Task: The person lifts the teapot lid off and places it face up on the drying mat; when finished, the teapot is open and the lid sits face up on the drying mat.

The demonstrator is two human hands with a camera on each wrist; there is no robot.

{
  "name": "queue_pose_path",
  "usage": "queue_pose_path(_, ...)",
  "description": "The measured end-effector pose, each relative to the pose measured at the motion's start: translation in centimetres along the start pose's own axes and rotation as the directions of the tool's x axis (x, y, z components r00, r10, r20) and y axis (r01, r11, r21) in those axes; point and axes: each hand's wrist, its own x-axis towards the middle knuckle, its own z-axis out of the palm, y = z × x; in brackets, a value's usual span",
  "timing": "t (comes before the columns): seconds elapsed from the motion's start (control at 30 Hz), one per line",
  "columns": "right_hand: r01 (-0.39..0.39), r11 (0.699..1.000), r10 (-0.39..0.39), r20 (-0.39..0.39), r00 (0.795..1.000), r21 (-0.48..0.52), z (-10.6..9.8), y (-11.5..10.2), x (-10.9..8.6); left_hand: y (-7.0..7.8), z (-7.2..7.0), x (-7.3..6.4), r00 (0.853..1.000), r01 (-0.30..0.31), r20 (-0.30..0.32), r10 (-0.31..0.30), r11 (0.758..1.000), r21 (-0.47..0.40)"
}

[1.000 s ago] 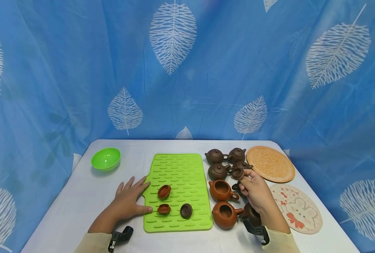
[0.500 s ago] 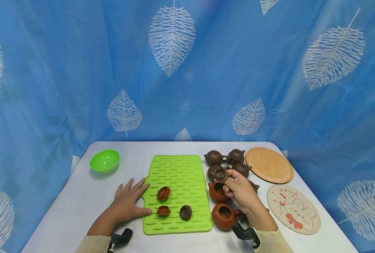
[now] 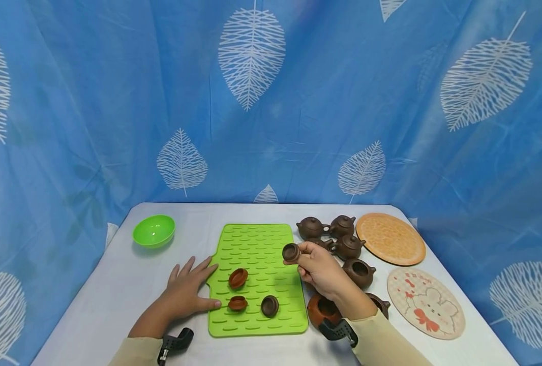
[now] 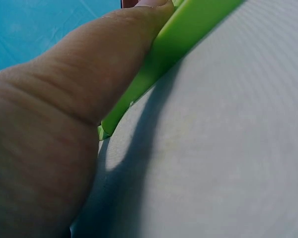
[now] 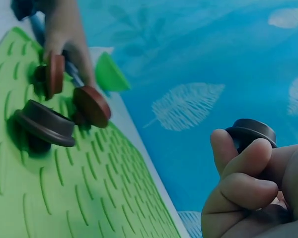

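Observation:
Between thumb and fingertips my right hand [image 3: 322, 269] pinches a dark brown teapot lid [image 3: 291, 252], its hollow underside facing up, above the right edge of a green mat [image 3: 262, 244]. In the right wrist view the same lid [image 5: 251, 131] sits at the fingertips. On the mat lie two reddish lids [image 3: 238, 278] and one dark brown lid [image 3: 269, 306], knobs down. My left hand [image 3: 186, 292] is spread on the white table, fingertips and thumb touching the mat's left edge; its thumb [image 4: 99, 59] shows in the left wrist view.
Right of the mat stand several lidded dark teapots [image 3: 348, 247], lidless dark teapots [image 3: 360, 273] and a reddish lidless teapot [image 3: 321, 309], partly behind my right hand. A green bowl [image 3: 154, 231] is at back left. An orange round mat [image 3: 390, 239] and rabbit-print mat [image 3: 428, 305] lie far right.
My right hand has carried the dark lid leftward from over the teapots to the mat's edge. The left hand and the lids on the mat stay in place.

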Motion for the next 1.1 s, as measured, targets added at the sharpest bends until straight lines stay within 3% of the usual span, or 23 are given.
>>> queue_pose_path(0.23,-0.043,0.989,0.047,0.026,0.999,-0.141,1.4,-0.2,1.4,0.0,-0.2,-0.1,1.0,0.001,-0.007,-0.001,1.0,-0.003)
queue_pose_path(0.63,-0.101,0.972,0.116,0.06,0.991,-0.214,3.1,1.3,3.2,0.1,0.0,-0.1,1.0,-0.013,-0.002,0.013,1.0,-0.024)
queue_pose_path(1.1,-0.125,0.909,0.165,0.068,0.984,-0.399,3.7,2.1,3.8,-0.1,0.1,0.0,1.0,-0.011,-0.009,0.01,1.0,-0.011)
